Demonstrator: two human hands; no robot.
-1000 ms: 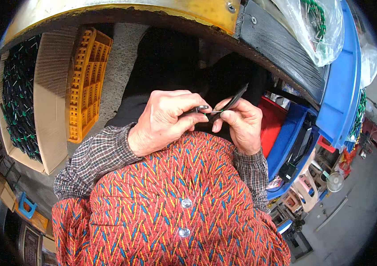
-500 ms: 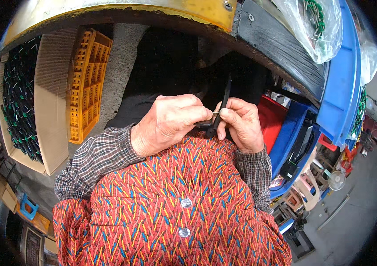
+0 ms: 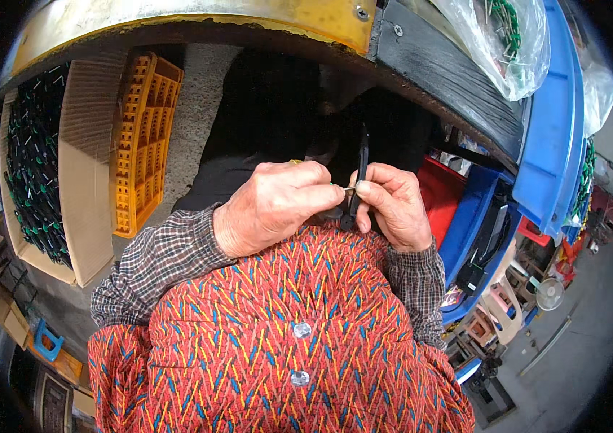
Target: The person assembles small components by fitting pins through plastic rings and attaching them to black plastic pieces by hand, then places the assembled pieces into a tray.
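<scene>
One slim black strip (image 3: 362, 160) is held short of the near edge of the workbench (image 3: 299, 16), its long axis running outward, narrow tip toward that edge. The right hand (image 3: 397, 206) pinches it thumb-to-finger; the left hand (image 3: 274, 208) pinches one thin pin (image 3: 350, 188) meeting it.

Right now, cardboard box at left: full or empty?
Cardboard box: not empty. Black pieces flecked with green crowd the visible opening; depth, cannot tell.
</scene>
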